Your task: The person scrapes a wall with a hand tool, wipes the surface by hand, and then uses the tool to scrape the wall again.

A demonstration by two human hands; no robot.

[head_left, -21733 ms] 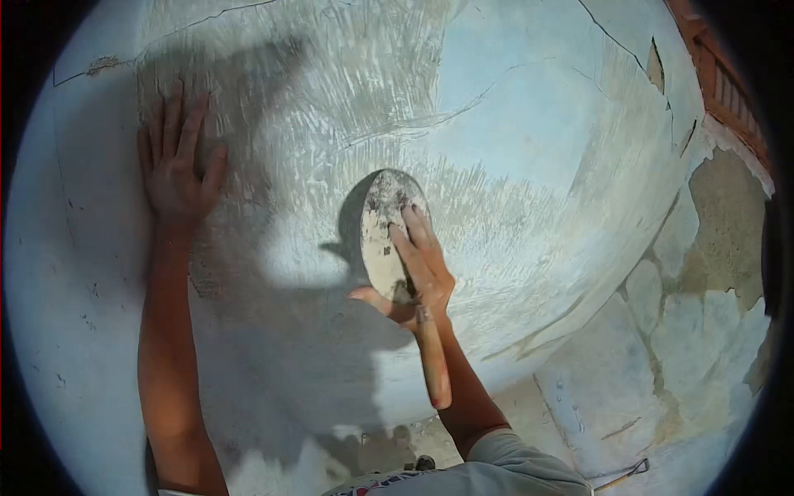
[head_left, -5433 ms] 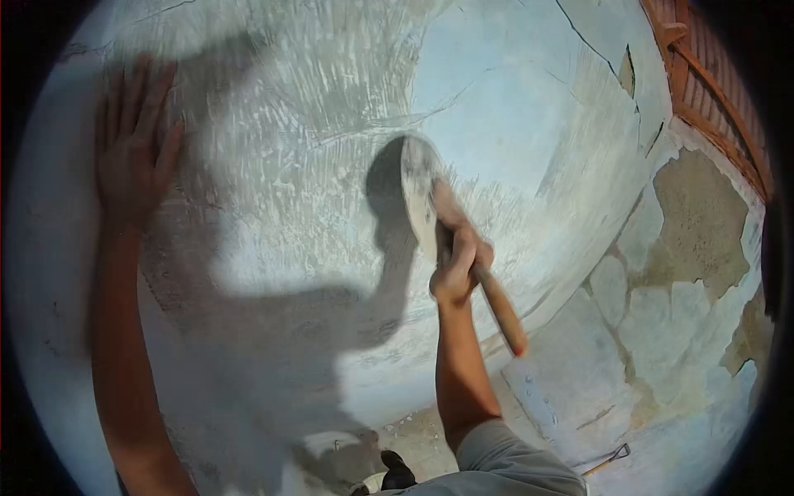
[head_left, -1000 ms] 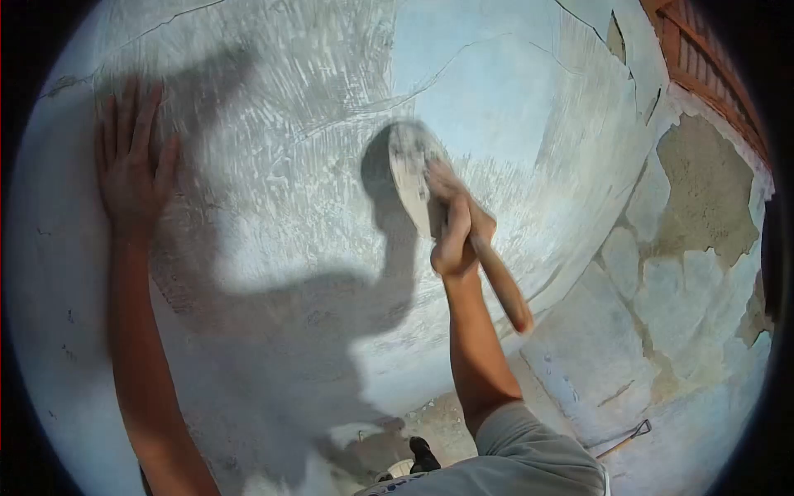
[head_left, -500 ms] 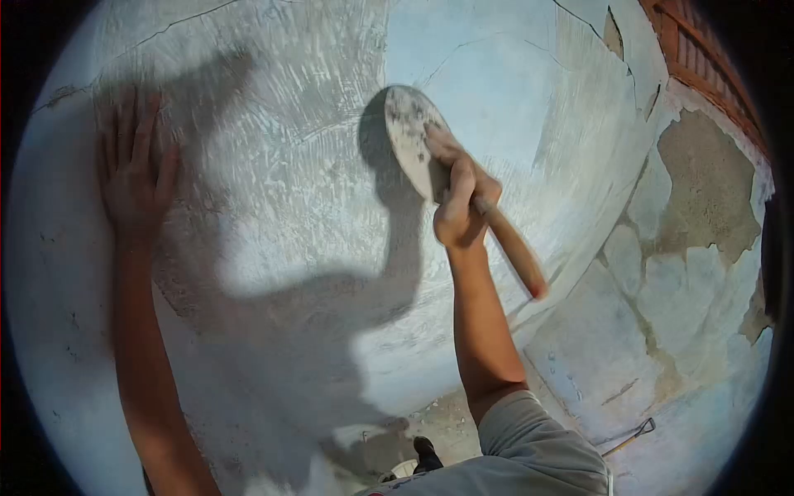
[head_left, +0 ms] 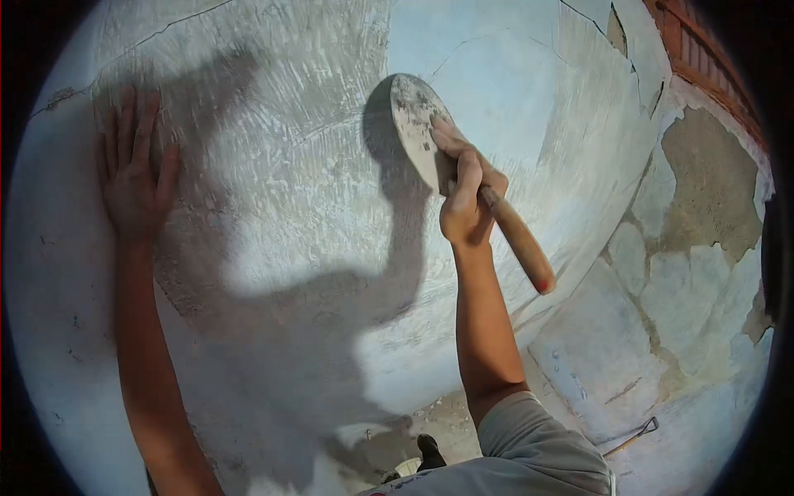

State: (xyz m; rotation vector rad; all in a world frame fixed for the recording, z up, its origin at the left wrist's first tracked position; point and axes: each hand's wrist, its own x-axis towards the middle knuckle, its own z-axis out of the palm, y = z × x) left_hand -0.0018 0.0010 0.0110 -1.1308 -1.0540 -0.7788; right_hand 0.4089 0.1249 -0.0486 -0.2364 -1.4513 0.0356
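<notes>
My right hand is wrapped round a trowel where the blade meets the handle. The blade is rounded, pale and blotched with dark stains; its wooden handle sticks out below my fist, with a red mark at the end. The blade lies over the scratched part of a pale wall, beside a smooth bluish patch. At the left, my left hand rests flat against the wall in shadow, fingers spread and pointing up.
Cracks run along the wall's top, and bare patches show on the stone wall at right. A tool with a D-shaped handle leans or lies low at right. Below are my shoe and a whitish container. Reddish-brown slats fill the top right corner.
My right hand and the trowel have shifted slightly up and to the right over the wall. My left hand has stayed in place.
</notes>
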